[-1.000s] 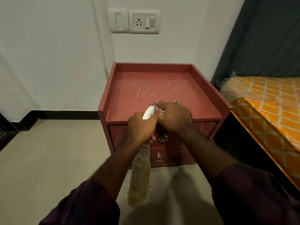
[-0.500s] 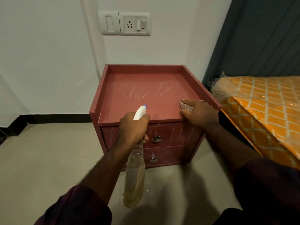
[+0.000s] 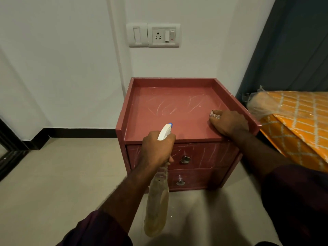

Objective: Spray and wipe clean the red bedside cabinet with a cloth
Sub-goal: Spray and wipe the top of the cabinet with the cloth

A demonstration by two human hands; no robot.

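Note:
The red bedside cabinet [image 3: 159, 110] stands against the white wall, its raised-rim top streaked with white marks, as are its two drawer fronts. My left hand [image 3: 157, 150] grips the neck of a clear spray bottle [image 3: 157, 201] with a white nozzle, held in front of the top drawer and aimed over the cabinet top. My right hand [image 3: 229, 122] rests at the top's front right corner, fingers curled over a small striped cloth [image 3: 213, 114] that mostly hides beneath them.
A bed with an orange patterned cover [image 3: 298, 121] lies close on the right, a dark curtain [image 3: 292, 50] behind it. A wall socket plate [image 3: 154, 35] sits above the cabinet. Beige floor tiles [image 3: 62, 174] spread to the left and front.
My right hand slid with the cloth from the front middle of the cabinet top to its front right corner. The left hand keeps the bottle in about the same place.

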